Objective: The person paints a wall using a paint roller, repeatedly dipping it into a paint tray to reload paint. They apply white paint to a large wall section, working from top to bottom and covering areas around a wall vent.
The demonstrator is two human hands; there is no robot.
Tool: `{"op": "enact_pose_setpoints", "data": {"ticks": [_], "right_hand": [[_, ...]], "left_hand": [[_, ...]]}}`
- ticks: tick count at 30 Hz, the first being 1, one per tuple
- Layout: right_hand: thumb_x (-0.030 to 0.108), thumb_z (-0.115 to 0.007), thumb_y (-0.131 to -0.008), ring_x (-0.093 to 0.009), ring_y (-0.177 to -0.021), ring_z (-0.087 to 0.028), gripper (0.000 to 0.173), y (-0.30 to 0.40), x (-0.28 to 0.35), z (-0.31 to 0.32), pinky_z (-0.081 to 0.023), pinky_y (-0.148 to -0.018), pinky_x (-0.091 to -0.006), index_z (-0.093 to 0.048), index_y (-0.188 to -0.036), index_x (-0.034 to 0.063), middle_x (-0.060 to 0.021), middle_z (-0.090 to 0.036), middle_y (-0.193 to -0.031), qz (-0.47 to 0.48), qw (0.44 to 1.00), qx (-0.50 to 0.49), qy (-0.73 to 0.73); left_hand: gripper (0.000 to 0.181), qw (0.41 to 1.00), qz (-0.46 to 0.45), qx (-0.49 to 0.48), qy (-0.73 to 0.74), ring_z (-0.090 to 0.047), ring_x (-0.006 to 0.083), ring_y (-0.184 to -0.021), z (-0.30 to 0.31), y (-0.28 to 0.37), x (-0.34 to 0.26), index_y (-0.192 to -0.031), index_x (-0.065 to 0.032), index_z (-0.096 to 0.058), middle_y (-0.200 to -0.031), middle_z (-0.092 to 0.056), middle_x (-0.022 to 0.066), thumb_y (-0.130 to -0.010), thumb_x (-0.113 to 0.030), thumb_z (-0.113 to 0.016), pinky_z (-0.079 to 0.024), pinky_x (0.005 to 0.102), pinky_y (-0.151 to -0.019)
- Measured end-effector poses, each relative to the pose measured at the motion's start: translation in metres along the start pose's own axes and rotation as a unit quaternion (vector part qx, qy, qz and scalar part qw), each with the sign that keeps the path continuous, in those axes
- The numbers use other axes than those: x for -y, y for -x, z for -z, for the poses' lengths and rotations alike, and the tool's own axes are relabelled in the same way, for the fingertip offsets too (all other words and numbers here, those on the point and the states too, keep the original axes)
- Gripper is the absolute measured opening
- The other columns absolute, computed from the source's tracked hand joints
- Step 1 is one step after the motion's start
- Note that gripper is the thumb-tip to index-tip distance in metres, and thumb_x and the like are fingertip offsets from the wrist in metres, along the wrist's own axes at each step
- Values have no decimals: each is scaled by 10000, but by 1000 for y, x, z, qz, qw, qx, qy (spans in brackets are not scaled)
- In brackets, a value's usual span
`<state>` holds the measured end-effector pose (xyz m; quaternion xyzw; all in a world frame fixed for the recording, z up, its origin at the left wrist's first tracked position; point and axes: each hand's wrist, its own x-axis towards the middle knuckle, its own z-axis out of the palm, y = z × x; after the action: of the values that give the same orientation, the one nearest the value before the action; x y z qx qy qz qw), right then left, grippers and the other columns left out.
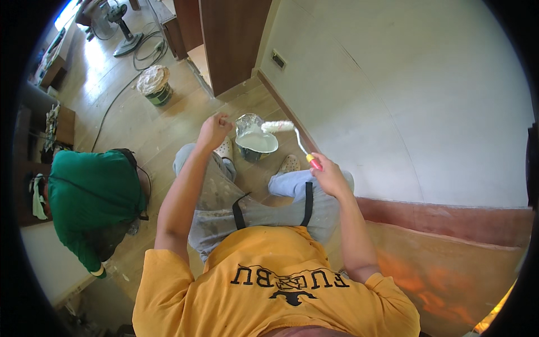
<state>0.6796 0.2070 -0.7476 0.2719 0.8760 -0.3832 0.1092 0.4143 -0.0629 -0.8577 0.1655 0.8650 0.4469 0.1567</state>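
My right hand (327,172) grips the red and yellow handle of a paint roller (278,126). Its white, paint-wet sleeve is over the right rim of a bucket of pale paint (257,142), which stands on the floor between my feet. Left of the bucket, my left hand (217,130) is raised with curled fingers near a clear plastic liner at the bucket's far side; whether it touches or pinches the liner, I cannot tell.
A person in a green top (97,189) crouches at the left. Beyond my left hand stands a second bucket (160,94) under crumpled plastic. A cable (103,116) runs across the floor to a fan (126,44). A pale wall (379,84) with a socket (278,60) rises at the right.
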Motion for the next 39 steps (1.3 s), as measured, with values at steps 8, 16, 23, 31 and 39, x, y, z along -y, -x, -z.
{"op": "enact_pose_setpoints", "data": {"ticks": [8, 16, 23, 31, 39], "right_hand": [[113, -601, -894, -436, -1146, -612, 349, -56, 4, -68, -479, -974, -484, -590, -1212, -29, -295, -651, -1191, -67, 988, 85, 111], [79, -579, -882, -454, -1051, -631, 233, -103, -13, -107, -495, -939, -510, -657, -1059, -51, -295, -665, -1085, 13, 988, 37, 148], [31, -576, -860, -421, -1006, -665, 192, -152, -20, -121, -526, -891, -496, -706, -993, -18, -253, -694, -1031, 24, 981, 49, 186], [49, -613, -849, -427, -913, -695, 153, -185, 11, -110, -547, -827, -517, -744, -908, -3, -255, -719, -926, -16, 970, 84, 227], [83, -641, -792, -435, -844, -695, 187, -209, 16, -116, -552, -805, -504, -771, -905, 11, -276, -706, -878, 88, 952, 104, 275]], "left_hand": [[528, 978, -85, 105, -158, -631, 381, -1165, -73, -94, 14, -1289, -1, -621, -1182, -687, 246, -853, -281, -723, -491, 447, -1013], [417, 964, -35, 178, -195, -646, 395, -1135, -135, -129, 89, -1221, -5, -652, -1168, -686, 257, -904, -274, -631, -512, 458, -992], [251, 943, 84, 209, -244, -691, 372, -1060, -124, -124, 82, -1032, -31, -742, -1106, -717, 223, -881, -198, -629, -563, 455, -903], [208, 890, 70, 296, -341, -704, 352, -1046, -89, -111, 39, -967, -43, -763, -1093, -726, 211, -816, -117, -640, -581, 436, -861], [151, 988, -137, 20, -75, -688, 386, -777, -26, -151, -53, -874, -20, -718, -832, -716, 187, -790, -132, -660, -548, 437, -737]]}}
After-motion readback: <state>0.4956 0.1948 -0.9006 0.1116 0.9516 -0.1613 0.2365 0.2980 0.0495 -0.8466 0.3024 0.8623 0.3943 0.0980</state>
